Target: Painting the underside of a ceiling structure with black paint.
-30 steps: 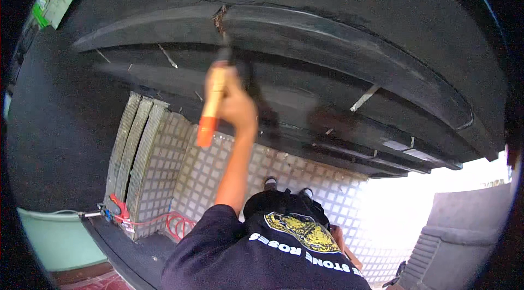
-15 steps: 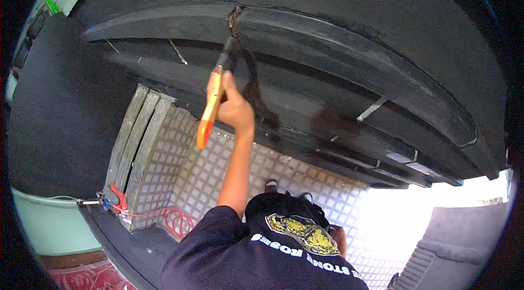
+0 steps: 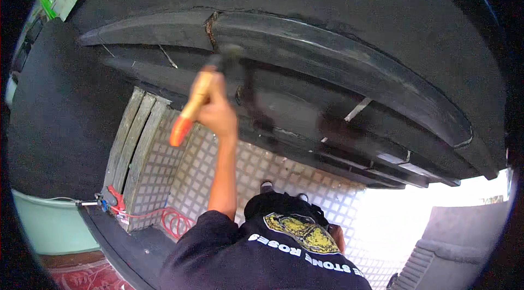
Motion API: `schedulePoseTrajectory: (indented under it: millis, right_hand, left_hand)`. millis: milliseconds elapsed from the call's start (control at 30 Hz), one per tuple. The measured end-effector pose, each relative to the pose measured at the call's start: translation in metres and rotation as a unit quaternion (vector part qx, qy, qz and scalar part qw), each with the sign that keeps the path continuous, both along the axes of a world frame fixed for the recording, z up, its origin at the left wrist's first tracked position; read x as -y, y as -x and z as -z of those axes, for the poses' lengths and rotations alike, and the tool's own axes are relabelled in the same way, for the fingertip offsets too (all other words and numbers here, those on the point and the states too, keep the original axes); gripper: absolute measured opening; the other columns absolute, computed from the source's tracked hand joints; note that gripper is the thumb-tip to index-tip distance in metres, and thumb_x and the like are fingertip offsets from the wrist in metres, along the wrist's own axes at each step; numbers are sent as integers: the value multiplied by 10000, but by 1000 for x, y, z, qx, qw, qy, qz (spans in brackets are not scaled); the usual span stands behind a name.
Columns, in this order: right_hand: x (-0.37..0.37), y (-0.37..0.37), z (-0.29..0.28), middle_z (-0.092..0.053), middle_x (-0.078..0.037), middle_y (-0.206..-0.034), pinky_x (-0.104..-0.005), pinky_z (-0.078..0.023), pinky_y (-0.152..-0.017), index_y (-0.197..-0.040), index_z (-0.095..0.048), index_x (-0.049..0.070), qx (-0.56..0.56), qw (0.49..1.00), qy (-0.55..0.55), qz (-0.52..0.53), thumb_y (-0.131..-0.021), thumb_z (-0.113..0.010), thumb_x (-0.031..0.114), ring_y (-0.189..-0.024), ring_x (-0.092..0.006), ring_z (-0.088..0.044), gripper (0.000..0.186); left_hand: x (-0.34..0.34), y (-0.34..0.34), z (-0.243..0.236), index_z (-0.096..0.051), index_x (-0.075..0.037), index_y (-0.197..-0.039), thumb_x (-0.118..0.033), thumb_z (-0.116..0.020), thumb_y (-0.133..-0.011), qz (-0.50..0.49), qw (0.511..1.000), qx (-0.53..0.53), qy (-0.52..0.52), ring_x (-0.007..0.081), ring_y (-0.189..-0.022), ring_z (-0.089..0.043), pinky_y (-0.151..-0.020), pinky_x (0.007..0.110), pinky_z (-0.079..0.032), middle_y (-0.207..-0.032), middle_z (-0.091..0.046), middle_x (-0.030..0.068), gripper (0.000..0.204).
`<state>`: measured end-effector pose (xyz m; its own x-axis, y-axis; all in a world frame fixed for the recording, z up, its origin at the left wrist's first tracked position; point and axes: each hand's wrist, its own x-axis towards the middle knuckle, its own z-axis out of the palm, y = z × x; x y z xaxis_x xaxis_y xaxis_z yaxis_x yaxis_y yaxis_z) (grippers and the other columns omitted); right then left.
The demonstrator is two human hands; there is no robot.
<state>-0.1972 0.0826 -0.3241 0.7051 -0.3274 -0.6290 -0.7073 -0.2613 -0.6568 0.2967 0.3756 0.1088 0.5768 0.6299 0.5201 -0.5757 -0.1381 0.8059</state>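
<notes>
My left hand [image 3: 217, 112] is raised in front of me, its fingers wrapped round what looks like a paintbrush [image 3: 197, 96] with a pale wooden handle and an orange end. The dark head of the brush is smeared by motion. It lies over the black stepped moulding [image 3: 305, 44], just below a rough brown crack [image 3: 210, 30] in its curved upper band. Of my right hand [image 3: 337, 238], only a small part shows beside my waist. My shirt hides its fingers, and whether it holds anything cannot be made out.
Grey wooden slats [image 3: 131, 140] stand at the left above a checkered tiled floor [image 3: 278, 164]. A red-handled tool [image 3: 115, 200] and a coiled red hose [image 3: 177, 222] lie at the lower left, near a pale green surface [image 3: 52, 227]. A ridged dark grey roof [image 3: 436, 252] sits at the lower right.
My left hand and the brush have shifted left, and the handle tilts more, its orange end swinging left. The whole view has shifted slightly. My right hand stays by my waist.
</notes>
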Motion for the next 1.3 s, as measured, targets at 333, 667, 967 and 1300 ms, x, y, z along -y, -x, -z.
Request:
schedulePoseTrajectory:
  millis: [333, 667, 967, 1300]
  right_hand:
    - [33, 34, 31, -560, -164, -1277, -394, -445, -983, -1349, -474, 32, 53, 914, -357, 188, -980, -539, 379, -1142, -278, -542, 510]
    - [94, 4, -4, -631, -184, -1156, -428, -483, -922, -1307, -508, 11, 115, 864, -455, 180, -961, -545, 464, -1019, -285, -613, 571]
    - [107, 2, 2, -633, -172, -1133, -359, -478, -884, -1201, -545, -14, 87, 919, -354, 150, -972, -562, 311, -1000, -236, -599, 398]
    - [122, -8, -6, -632, -130, -1081, -362, -436, -922, -1178, -551, -6, 41, 956, -274, 94, -1010, -409, 513, -998, -225, -571, 563]
  left_hand:
    - [87, 58, -19, -705, -17, -851, -6, -737, -767, 211, 954, 122, -176, 283, -794, -703, -745, 349, -557, -889, -719, 146, 91]
    - [-14, -7, -34, -691, 5, -1045, -249, -676, -931, -150, 987, -41, -44, 162, -847, -617, -792, 316, -489, -972, -688, 90, 279]
    - [101, 63, -28, -705, 9, -935, -19, -760, -744, 183, 941, 146, -245, 237, -822, -681, -811, 344, -535, -911, -714, 130, 200]
    - [71, 0, -14, -680, 10, -1044, -161, -693, -914, -114, 990, 39, -79, 126, -794, -571, -756, 280, -468, -900, -662, 46, 215]
